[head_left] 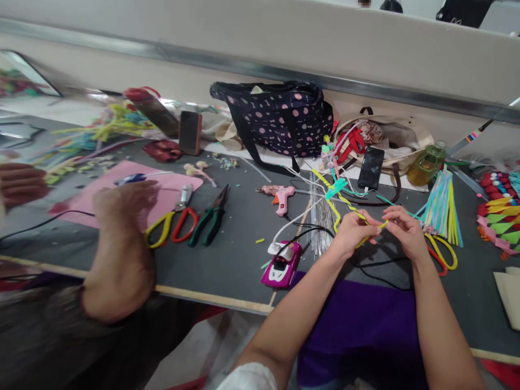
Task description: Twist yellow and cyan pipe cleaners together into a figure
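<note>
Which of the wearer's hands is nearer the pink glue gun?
Left. The left hand is right of the pink glue gun and lower in the picture; the right hand is farther right.

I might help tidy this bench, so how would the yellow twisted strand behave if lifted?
The yellow twisted strand likely bends easily yet holds its shape, given its visible kinks. Being so thin, it should feel light. Lifting it might drag the turquoise bundle, which it seems to overlap.

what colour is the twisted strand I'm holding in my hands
The twisted strand is yellow, seen best in the head view.
</note>
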### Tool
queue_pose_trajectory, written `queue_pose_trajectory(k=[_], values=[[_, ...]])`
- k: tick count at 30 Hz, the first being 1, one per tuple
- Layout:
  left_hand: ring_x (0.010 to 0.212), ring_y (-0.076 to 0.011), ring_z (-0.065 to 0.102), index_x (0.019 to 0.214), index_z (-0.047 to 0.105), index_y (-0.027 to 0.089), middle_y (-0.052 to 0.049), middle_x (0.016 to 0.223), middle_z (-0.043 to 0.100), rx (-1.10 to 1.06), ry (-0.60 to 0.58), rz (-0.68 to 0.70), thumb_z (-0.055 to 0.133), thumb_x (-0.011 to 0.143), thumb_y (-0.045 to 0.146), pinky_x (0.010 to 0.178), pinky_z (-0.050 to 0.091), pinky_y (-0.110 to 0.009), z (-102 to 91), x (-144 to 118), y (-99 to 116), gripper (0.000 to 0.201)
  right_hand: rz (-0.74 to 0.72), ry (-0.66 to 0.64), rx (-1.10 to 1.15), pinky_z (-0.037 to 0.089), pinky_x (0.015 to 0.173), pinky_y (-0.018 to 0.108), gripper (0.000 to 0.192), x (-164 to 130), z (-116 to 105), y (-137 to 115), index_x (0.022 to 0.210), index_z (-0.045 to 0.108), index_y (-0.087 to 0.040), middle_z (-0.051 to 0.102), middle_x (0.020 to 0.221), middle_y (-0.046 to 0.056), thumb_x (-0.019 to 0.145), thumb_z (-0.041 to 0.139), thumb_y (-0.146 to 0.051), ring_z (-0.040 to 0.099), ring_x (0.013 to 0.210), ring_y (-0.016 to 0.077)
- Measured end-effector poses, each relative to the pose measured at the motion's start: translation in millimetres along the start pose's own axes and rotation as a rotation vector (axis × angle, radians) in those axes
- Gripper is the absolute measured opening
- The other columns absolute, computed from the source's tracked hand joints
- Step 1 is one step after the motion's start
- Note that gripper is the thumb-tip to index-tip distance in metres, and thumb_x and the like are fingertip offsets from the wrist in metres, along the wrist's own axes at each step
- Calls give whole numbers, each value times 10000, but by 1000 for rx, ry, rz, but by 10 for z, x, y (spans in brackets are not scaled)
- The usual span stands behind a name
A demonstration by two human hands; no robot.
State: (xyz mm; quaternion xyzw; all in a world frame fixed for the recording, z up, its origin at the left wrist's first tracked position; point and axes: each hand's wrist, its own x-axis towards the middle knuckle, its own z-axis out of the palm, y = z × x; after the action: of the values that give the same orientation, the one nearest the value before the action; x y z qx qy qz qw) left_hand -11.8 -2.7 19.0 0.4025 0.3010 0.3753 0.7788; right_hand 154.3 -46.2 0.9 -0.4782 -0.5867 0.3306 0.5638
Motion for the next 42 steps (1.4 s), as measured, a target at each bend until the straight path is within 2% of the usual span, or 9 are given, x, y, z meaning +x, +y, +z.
queue_pose_trajectory(k=[4,9,14,16,18,21,24,33,42], values=[[534,-103,579,631,563,135,-48,730,695,145,53,119,761,572,181,457,513,-221,4,4,-16,211,-53,25,-104,446,801,326,84,22,-5,9,901,693,-257,625,966,40,821,669,-257,574,951,196],[613,-134,618,641,597,149,-51,761,691,425,120,256,670,655,176,462,483,-202,-15,14,-78,80,-70,86,-229,443,781,327,79,27,28,34,764,666,-218,630,803,22,825,658,-268,582,809,179],[731,-138,644,633,613,167,-27,763,685,638,213,369,609,706,139,617,515,-214,2,-3,-132,78,66,124,-201,426,689,288,155,1,61,65,712,649,-197,602,722,0,816,651,-312,545,700,153],[715,-137,640,630,609,161,-31,759,682,559,189,321,636,690,151,600,518,-215,3,-7,-108,67,151,111,-110,423,659,277,171,-9,46,71,729,658,-196,601,711,-6,801,669,-350,532,676,146],[620,-125,619,626,582,149,-40,751,686,352,112,198,702,641,180,521,512,-217,-6,-7,-57,124,211,80,35,440,675,284,189,-17,12,75,765,685,-201,635,755,5,794,680,-388,554,706,154],[513,-104,593,636,532,139,-42,755,701,11,-16,-9,786,547,181,450,507,-222,-31,-5,26,272,259,85,238,473,737,324,207,-25,-37,79,822,721,-224,679,846,28,801,673,-424,595,770,175],[510,-108,617,655,519,135,-32,744,700,-149,-94,-142,826,497,158,419,493,-192,-54,-1,61,346,284,114,306,483,724,323,179,-27,-22,69,835,727,-245,680,840,22,746,737,-399,594,748,168],[506,-99,633,670,514,133,-16,692,676,-231,-208,-261,834,509,126,396,479,-140,-86,32,-9,358,179,-8,486,422,650,273,80,-30,114,30,755,730,-251,599,756,-2,718,782,-300,532,702,132],[505,-116,642,662,525,129,-25,721,687,-238,-227,-300,836,485,103,386,497,-160,-67,32,-29,358,198,-38,480,420,616,301,197,-37,99,32,682,689,-237,501,695,-7,678,795,-403,484,641,139]])
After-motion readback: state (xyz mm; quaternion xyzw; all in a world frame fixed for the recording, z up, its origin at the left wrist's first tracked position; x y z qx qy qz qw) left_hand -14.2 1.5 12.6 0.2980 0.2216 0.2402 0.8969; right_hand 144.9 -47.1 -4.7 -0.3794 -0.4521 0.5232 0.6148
